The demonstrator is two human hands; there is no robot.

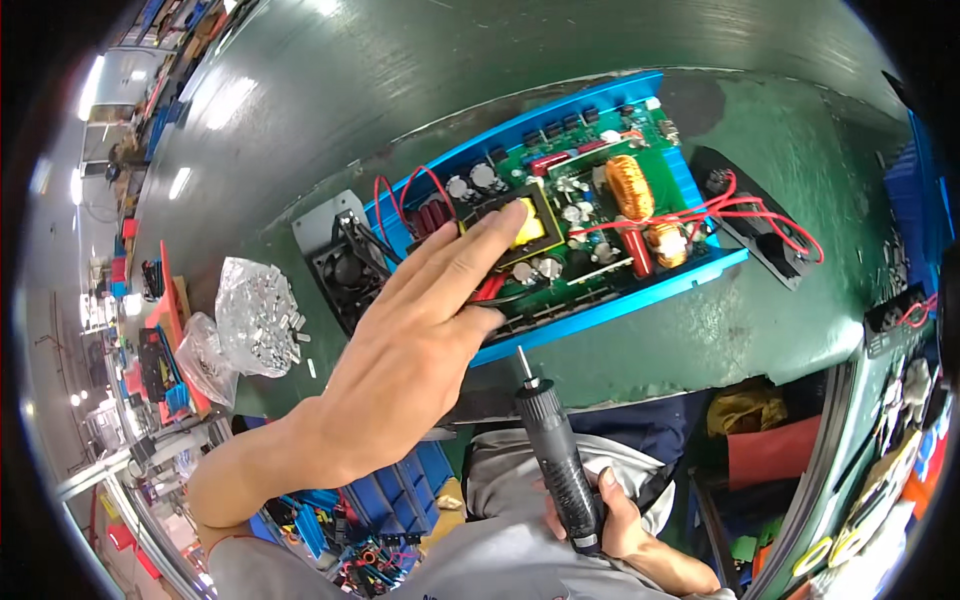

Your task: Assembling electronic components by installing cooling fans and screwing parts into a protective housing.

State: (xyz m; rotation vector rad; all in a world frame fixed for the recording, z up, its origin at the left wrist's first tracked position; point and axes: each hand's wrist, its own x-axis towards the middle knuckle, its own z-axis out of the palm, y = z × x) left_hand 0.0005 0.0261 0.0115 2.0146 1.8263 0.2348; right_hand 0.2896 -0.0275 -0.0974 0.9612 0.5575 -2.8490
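My left hand [405, 355] reaches over a blue metal housing [610, 304], its fingers stretched out across the circuit board inside. The fingertips lie on a transformer [545, 232] with yellow tape, and the thumb is by the near wall. In my right hand [622, 520], low by my lap, is a black electric screwdriver [558, 460], its bit pointing up toward the housing's near edge. A copper-wound coil [628, 187] and red wires [680, 212] stand out on the board's right half. At the left end, a grey panel with a black fan [352, 270] is partly behind my hand.
A clear plastic bag [255, 315] of small metal pieces lies left of the housing, with some loose pieces beside it. A black end panel [755, 225] with red wires lies to the right. Below the bench edge stand blue bins [400, 490] of parts.
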